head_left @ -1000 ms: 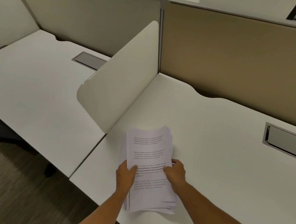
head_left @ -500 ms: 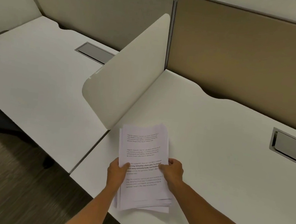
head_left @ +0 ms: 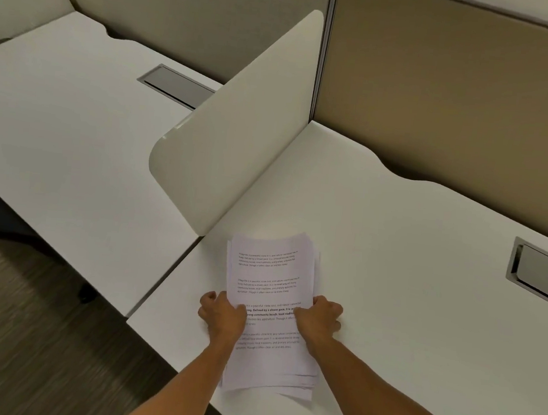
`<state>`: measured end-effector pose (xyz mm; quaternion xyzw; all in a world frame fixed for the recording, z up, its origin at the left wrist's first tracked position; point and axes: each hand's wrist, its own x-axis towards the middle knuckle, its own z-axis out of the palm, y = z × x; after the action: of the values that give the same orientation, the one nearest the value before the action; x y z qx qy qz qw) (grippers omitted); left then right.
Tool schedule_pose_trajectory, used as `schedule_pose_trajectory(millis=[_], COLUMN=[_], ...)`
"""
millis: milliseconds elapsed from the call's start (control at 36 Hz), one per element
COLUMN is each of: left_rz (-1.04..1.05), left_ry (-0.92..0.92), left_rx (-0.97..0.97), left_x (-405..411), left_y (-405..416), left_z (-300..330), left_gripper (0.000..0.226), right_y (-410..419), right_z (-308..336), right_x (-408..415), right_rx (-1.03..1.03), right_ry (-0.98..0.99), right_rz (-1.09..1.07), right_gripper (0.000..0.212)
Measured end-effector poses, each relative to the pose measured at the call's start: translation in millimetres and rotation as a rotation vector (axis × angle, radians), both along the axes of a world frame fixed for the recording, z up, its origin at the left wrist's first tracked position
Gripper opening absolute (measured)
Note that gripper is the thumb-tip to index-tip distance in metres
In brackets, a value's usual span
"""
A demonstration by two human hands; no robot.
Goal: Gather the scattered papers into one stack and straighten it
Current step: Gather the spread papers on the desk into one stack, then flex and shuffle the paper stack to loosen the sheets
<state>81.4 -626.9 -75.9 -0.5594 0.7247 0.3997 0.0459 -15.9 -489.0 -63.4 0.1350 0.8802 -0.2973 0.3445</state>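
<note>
- Paper stack (head_left: 269, 307): 1, on the near edge of the right desk. Sheet count can't be told; a few loose edges fan out at the near right corner.
- Text blocks on top sheet: 4 visible, partly covered.
- Hands: 2. Left hand (head_left: 222, 316) grips the stack's left edge, right hand (head_left: 318, 318) its right edge.
- Desks: 2. Left desk (head_left: 71, 141) and right desk (head_left: 410, 270).
- Curved divider (head_left: 240, 130) btwn desks: 1.
- Cable hatches: 2. One far on the left desk (head_left: 177, 84), one at the right edge (head_left: 544, 273).
</note>
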Motion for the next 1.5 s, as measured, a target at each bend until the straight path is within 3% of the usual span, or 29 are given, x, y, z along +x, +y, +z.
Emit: schedule_pose_trajectory(millis=[111,333,361,417,500,611,778,889,1028,1278,1500], left_rz=[-0.005,0.031,0.049,0.017,-0.036,-0.041,-0.118,-0.208,-0.334,-0.494,-0.559], left_ry=[0.066,0.293,0.302,0.312,0.362,0.424,0.489,0.523,0.602,0.683,0.691], left_rx=[0.040,0.316,0.338,0.363,0.387,0.435,0.503,0.491,0.447,0.457,0.480], left_x=[-1.3,2.5,2.8,4.4,6.7,5.6,-5.6,-21.0,-44.9,-72.7,-81.4], left_y=[-1.2,-0.8,-1.5,-2.5,-0.1,7.7,24.8,43.9,80.8,171.6,242.2], left_z=[-1.5,0.6,1.2,1.9,6.8,18.6,38.0,55.7,79.2,111.0,114.0], left_gripper=[0.034,0.078,0.077,0.053,0.024,0.026,0.031,0.041,0.047,0.052,0.035], right_y=[1.0,5.4,6.8,10.6,19.6,35.5,76.0,110.9,156.5,254.3,333.9], right_z=[4.2,11.3,10.9,9.8,8.9,14.2,30.4,44.7,69.1,101.6,102.9], right_x=[1.2,2.6,1.6,-0.4,-2.2,-1.4,-10.3,-20.9,-29.3,-25.5,-5.7], right_rx=[-0.126,-0.393,-0.406,-0.417,-0.507,-0.579,-0.673,-0.729,-0.806,-0.747,-0.695], right_ry=[-0.020,-0.111,-0.125,-0.167,-0.244,-0.250,-0.154,-0.064,0.045,0.326,0.424], right_rz=[-0.001,-0.224,-0.244,-0.267,-0.308,-0.315,-0.312,-0.313,-0.309,-0.375,-0.474], right_gripper=[0.054,0.061,0.067,0.072,0.043,0.036,0.049,0.057,0.051,0.041,0.038])
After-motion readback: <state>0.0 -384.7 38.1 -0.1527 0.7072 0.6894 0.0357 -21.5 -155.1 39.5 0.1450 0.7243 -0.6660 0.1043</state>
